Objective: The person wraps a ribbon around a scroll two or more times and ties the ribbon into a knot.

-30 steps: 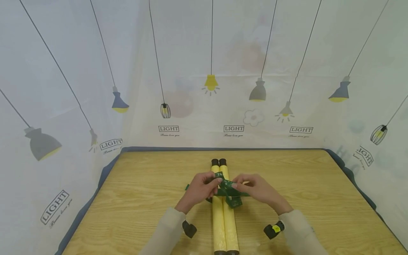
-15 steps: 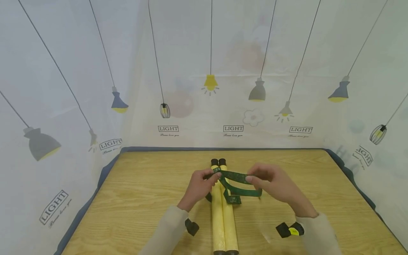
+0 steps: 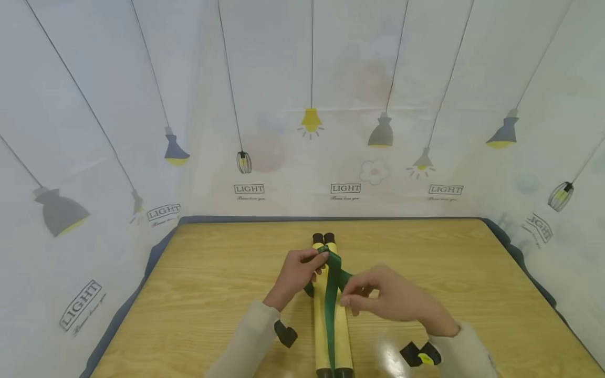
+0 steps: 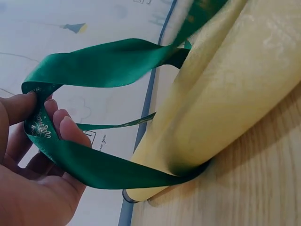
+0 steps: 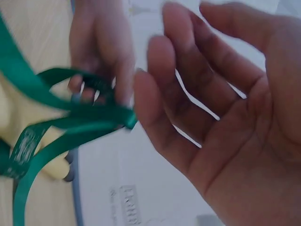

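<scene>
Two yellow rolls with dark end caps (image 3: 320, 336) lie side by side on the table, running away from me. A green ribbon (image 3: 332, 299) with printed lettering passes around them. My left hand (image 3: 294, 277) pinches a bend of this ribbon between thumb and fingers above the rolls; the left wrist view shows the ribbon (image 4: 108, 63) looping out from the pinch. One long strand hangs down along the rolls toward me. My right hand (image 3: 389, 295) hovers just right of that strand. In the right wrist view its fingers (image 5: 183, 70) are loosely bent with nothing between them.
The wood-patterned table (image 3: 227, 273) extends on both sides of the rolls. A pale curtain (image 3: 264, 79) printed with hanging lamps encloses its back and sides. A black wrist camera (image 3: 285, 334) sits below the left hand, another (image 3: 419, 354) below the right.
My right hand drew a ribbon end out to the right, then came back toward the rolls and let it go. The strand now hangs toward me. My left hand keeps its pinch in place.
</scene>
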A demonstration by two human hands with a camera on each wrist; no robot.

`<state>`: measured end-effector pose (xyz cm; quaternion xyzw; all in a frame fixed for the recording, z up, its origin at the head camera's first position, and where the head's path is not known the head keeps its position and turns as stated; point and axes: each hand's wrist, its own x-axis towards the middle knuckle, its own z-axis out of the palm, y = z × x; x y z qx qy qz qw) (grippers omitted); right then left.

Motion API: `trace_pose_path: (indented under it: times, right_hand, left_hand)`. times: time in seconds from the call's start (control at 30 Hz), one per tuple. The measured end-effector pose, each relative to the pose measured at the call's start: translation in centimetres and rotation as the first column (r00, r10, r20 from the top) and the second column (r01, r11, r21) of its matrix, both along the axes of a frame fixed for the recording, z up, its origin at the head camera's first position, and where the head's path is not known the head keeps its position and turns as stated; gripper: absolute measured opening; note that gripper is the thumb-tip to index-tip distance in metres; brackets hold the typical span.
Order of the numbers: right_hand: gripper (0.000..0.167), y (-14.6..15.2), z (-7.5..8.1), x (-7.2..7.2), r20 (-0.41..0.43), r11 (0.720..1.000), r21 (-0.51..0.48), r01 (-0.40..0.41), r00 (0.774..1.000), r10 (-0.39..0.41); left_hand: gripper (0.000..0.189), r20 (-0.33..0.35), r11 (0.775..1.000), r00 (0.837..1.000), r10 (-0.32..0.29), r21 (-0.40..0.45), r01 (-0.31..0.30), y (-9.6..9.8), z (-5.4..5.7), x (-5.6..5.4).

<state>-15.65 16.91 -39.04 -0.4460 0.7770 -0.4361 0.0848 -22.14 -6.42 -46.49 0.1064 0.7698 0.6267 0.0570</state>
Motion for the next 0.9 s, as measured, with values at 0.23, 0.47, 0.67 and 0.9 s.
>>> trace_pose_path:
  times: [0.23,0.47,0.67,0.9]
  right_hand:
    - [0.021,0.8,-3.2,-3.3,0.057,0.927,0.048,0.371,0.926,-0.374]
    - [0.037,-0.7,-5.8,-5.0,0.183,0.959,0.069,0.273,0.942,-0.282]
    - [0.03,-1.7,-6.6,-5.2,0.247,0.97,0.085,0.227,0.938,-0.241]
    - [0.025,-2.4,-7.6,-5.2,0.244,0.935,0.069,0.347,0.903,-0.353]
  left_hand:
    - [0.037,0.056,0.998,0.998,-0.036,0.062,0.033,-0.2,-0.4,-0.1]
    - [0.034,0.044,0.992,0.993,-0.111,0.071,0.108,-0.3,-0.3,0.0]
    - [0.032,0.052,0.985,0.986,-0.16,0.069,0.157,-0.4,-0.1,0.2]
    - [0.034,0.02,0.979,0.98,-0.2,0.052,0.199,-0.7,-0.1,0.6]
